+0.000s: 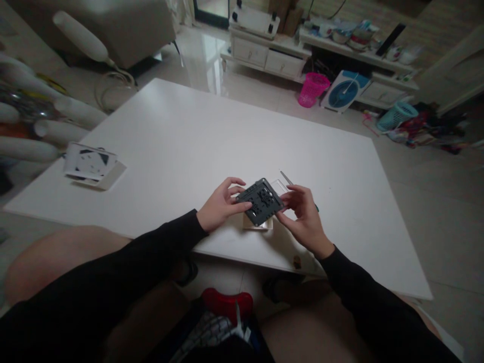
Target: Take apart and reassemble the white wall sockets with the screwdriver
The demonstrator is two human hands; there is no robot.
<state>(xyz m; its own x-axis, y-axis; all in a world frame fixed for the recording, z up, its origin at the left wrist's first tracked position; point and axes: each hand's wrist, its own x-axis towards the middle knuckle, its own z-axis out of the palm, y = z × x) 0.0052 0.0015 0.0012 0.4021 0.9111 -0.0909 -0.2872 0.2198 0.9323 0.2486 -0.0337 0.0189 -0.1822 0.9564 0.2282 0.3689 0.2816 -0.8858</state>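
Both my hands hold a dark grey square plastic module (260, 201), ribbed and full of holes, just above the near edge of the white table (212, 146). My left hand (221, 204) pinches its left side with fingers and thumb. My right hand (304, 219) grips its right side with fingers curled. Under the module lies a beige square plate (257, 225), and a clear plastic piece (279, 185) sits just behind it. A thin tool, like a small screwdriver (286, 178), lies on the table past my right hand.
A white open box (91, 164) with dark markings stands at the table's left edge. A small brown object (297, 261) rests at the near edge. Beyond the table are a pink basket (312, 89), a blue-and-white fan (344, 91) and low white cabinets (270, 55). A red item (227, 302) lies between my knees.
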